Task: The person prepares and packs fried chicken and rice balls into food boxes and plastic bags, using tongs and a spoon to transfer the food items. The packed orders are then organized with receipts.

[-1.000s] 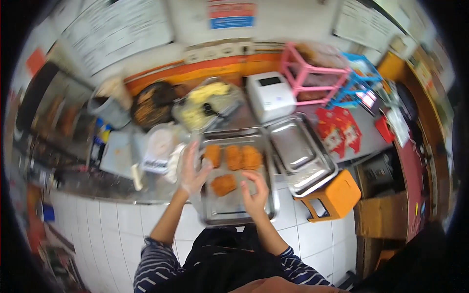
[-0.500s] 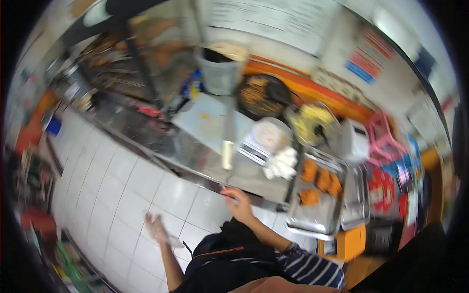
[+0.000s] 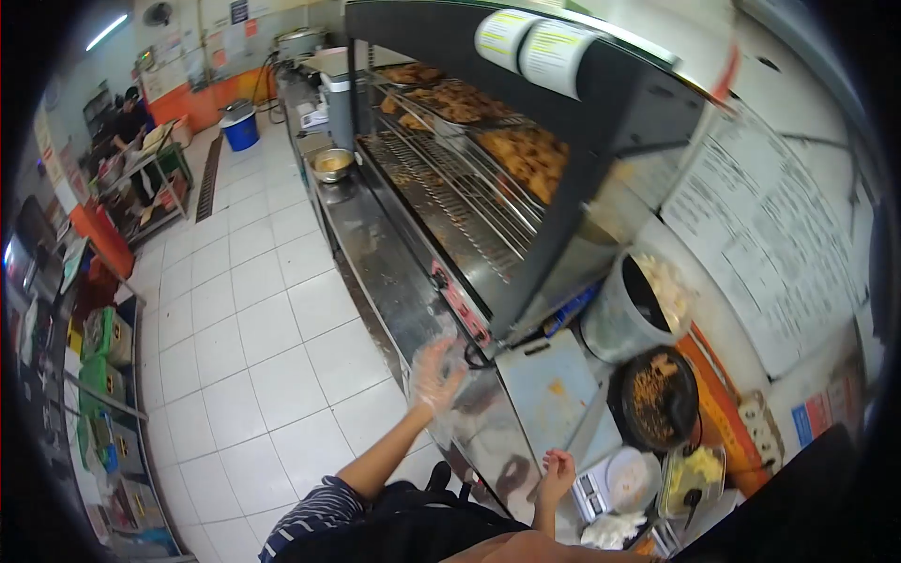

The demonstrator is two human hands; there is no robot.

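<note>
My left hand (image 3: 438,380), in a clear plastic glove, reaches over the steel counter's edge beside the warming cabinet, fingers spread and empty. My bare right hand (image 3: 556,471) is lower right, fingers curled, near the bottom edge of a pale cutting board (image 3: 552,389). A knife blade (image 3: 589,422) lies on the board and points away from this hand; its handle is hidden there, and whether the hand holds it I cannot tell. A white scale (image 3: 593,490) with a bowl (image 3: 629,479) stands just right of this hand.
A glass warming cabinet (image 3: 601,122) with fried food rises above the counter. Behind the board stand a grey bucket (image 3: 615,324) and a black pan (image 3: 654,399). A metal bowl (image 3: 331,164) sits farther along. Crates (image 3: 105,380) fill the left shelf; a person (image 3: 131,122) stands far back.
The view has swung left along the counter. My left hand has moved from over the floor to the counter's edge; my right hand is now beside the cutting board.
</note>
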